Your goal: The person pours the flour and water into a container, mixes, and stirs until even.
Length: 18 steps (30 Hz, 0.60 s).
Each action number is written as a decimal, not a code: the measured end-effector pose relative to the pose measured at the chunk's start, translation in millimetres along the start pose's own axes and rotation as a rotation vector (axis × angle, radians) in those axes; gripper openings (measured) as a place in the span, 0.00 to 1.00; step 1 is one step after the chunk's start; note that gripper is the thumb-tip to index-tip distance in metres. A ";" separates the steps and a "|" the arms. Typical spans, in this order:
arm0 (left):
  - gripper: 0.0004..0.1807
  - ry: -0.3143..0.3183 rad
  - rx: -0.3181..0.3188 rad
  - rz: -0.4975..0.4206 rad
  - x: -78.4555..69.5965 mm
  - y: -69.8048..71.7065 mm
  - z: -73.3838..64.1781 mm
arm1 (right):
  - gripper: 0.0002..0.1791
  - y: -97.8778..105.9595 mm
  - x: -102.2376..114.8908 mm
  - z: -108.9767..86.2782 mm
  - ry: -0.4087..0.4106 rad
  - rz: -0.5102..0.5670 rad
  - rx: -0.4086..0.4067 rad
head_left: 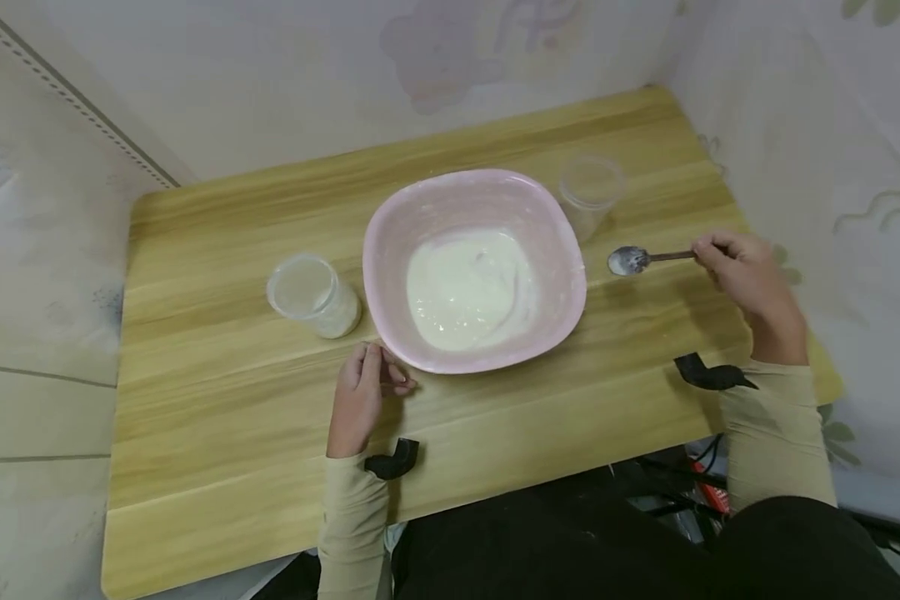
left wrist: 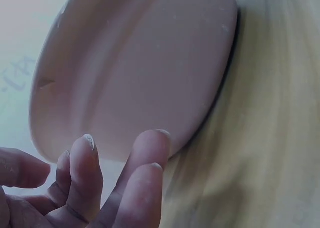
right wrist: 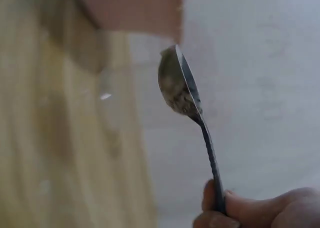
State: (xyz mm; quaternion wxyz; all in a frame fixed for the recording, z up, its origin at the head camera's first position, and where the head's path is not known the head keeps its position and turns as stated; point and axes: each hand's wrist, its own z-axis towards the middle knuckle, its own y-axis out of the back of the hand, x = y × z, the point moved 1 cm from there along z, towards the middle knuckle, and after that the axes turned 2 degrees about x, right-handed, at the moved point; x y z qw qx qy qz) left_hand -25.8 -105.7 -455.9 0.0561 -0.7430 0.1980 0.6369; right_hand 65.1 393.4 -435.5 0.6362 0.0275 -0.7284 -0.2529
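A pink plastic basin [head_left: 574,287] stands mid-table with a smooth white liquid [head_left: 461,287] inside it. My right hand [head_left: 750,271] pinches the handle end of a metal spoon [head_left: 630,260], held out to the right of the basin; white residue coats its bowl. In the right wrist view, thumb and fingers grip the spoon's handle [right wrist: 212,158]. My left hand [head_left: 363,387] is by the basin's lower left side. Its fingers [left wrist: 150,153] are loosely bent with nothing between them in the left wrist view; whether they touch the basin, I cannot tell.
A clear cup [head_left: 313,296] with whitish contents stands left of the basin. Another clear cup [head_left: 591,196] stands at its upper right, close to the rim. The wooden table [head_left: 217,433] meets patterned wall coverings [head_left: 292,75] at the back and sides.
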 end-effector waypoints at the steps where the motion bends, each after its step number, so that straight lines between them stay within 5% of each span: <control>1: 0.23 0.003 -0.005 -0.001 0.8 1.6 -1.4 | 0.17 -0.7 -7.3 4.2 -0.044 -0.058 0.044; 4: 0.21 0.013 -0.013 -0.010 3.4 5.9 -5.0 | 0.22 -12.0 -22.2 17.9 -0.131 -0.200 0.176; 7: 0.21 0.025 -0.021 -0.008 5.5 9.7 -7.9 | 0.25 -27.9 -26.1 29.8 -0.127 -0.286 0.238; 18: 0.21 0.003 -0.020 0.027 4.8 9.1 -4.6 | 0.27 -53.5 -23.9 49.8 -0.101 -0.462 0.152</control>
